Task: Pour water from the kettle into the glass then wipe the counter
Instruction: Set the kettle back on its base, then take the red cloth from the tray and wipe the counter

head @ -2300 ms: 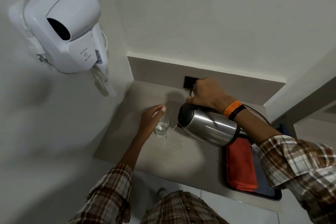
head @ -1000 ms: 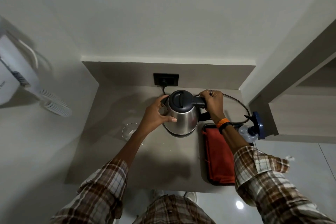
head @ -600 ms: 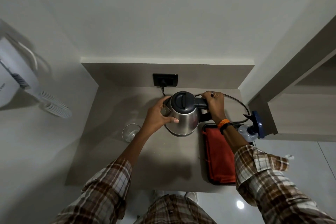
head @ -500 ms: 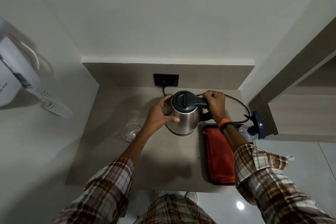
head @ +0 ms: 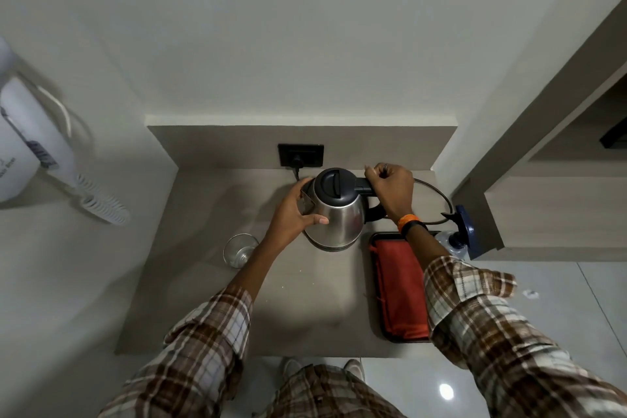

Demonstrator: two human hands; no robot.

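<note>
I have the kettle (head: pixel 334 210) upright on the worktop (head: pixel 210 282), my right hand (head: pixel 390 192) wrapped around its handle and my left hand (head: pixel 291 214) cupping the steel side. It likely handles heavy and slick, so the handle is the safest hold. One glass (head: pixel 239 250), probably fragile, stands left of it; one red cloth (head: pixel 400 288) lies in one tray (head: pixel 373 241).

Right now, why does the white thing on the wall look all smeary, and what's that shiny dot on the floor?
Head view: the white hair dryer at the left edge is blurred and stretched by the wide lens; the bright dot is a lamp's glare on the glossy floor; the kettle stays sharp.
</note>
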